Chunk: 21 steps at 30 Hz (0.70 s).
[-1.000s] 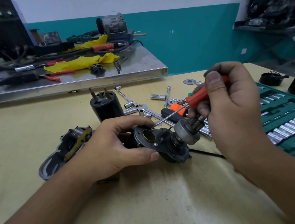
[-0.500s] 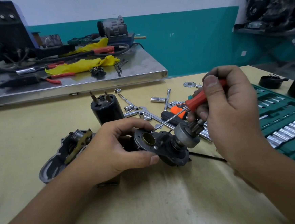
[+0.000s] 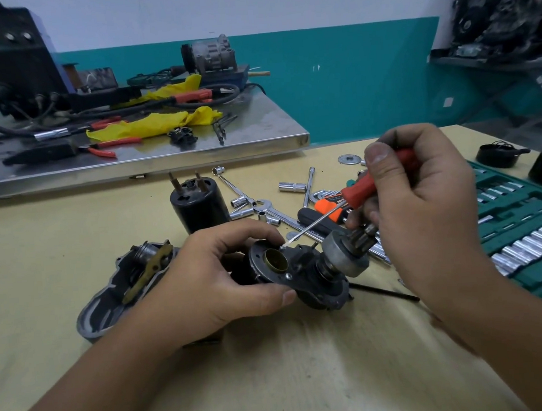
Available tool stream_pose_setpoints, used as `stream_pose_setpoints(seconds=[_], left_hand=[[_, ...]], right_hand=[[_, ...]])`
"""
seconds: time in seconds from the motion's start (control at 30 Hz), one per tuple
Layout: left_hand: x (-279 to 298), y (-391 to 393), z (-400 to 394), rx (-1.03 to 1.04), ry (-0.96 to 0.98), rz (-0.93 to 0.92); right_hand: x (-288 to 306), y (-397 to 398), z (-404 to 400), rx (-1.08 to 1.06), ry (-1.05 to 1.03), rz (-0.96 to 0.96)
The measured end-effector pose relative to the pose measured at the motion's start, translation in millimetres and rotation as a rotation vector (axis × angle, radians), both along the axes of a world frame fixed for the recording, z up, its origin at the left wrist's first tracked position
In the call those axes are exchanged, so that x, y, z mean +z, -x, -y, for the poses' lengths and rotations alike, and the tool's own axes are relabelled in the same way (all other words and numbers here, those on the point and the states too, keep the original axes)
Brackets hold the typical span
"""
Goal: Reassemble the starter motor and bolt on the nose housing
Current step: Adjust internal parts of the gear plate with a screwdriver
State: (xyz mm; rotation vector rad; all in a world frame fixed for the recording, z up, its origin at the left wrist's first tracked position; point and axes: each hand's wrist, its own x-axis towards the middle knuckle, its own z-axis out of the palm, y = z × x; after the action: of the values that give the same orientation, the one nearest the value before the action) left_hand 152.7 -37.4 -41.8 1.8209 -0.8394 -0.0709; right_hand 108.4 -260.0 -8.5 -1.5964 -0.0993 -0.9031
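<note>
Left hand (image 3: 204, 278) gripping dark round starter-motor body (image 3: 300, 271), right hand (image 3: 425, 199) pinching red-handled slim-shafted screwdriver (image 3: 359, 192); no legible writing.

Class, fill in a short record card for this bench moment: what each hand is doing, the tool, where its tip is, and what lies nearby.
Left hand: grips the motor assembly
Right hand: holds a red-handled screwdriver
Tool tip: at the plate beside the brass bushing
Nose housing: lies apart, to the left
Black cylinder: upright behind
Socket set: open, to the right
</note>
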Motion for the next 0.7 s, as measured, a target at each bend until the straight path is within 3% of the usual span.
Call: stream_pose_setpoints(seconds=[0.2, 0.43, 0.7], left_hand=[[1.2, 0.5, 1.7, 0.008, -0.002, 0.042], [0.4, -0.4, 1.4, 0.012, -0.009, 0.044], [-2.2, -2.4, 0.8, -0.001, 0.002, 0.034]], right_hand=[[0.0, -3.1, -2.5, -0.037, 0.003, 0.028], [2.6, -4.3, 2.6, 0.229, -0.163, -0.015], [4.8, -7.2, 1.6, 0.183, -0.218, 0.039]])
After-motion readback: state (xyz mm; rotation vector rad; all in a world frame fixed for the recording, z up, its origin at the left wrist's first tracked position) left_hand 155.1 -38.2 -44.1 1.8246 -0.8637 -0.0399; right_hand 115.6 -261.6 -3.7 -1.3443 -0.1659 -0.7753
